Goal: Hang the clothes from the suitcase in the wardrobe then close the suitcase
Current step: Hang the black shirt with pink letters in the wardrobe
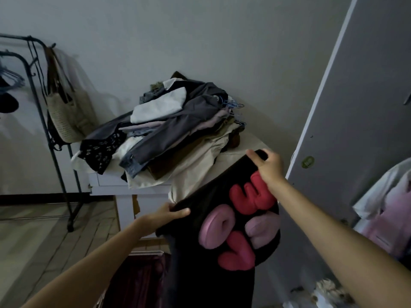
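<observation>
Both hands held a black top (213, 218) up in front of the person, puffy red and pink letters on its front. Left hand (165, 215) gripped the lower-left edge, fingers curled over the cloth, thumb on top. Right hand (268, 166) pinched the upper corner, fingers wrapped round the fabric. The top hung slanted between them, its lower part dropping down out of frame.

Right behind the top stood a white worktop (124, 182) loaded with a messy pile (178, 125) of clothes: grey, white, beige, denim and a black patterned piece. Blue hangers (233, 106) stuck out of the pile's right side. The top's upper corner overlapped the worktop's right end in view; touching or not, could not tell.

On the right, a grey door (355, 107) stood just beside the right arm, with pale pink and white clothes (389, 207) at the frame edge past it. On the left, a black metal rack (44, 130) with a woven bag (64, 116) hanging off it, near the wall, well apart from the hands. Something dark red (142, 278) sat low, below the left arm, partly hidden by the top. Tiled floor (33, 241) at lower left.
</observation>
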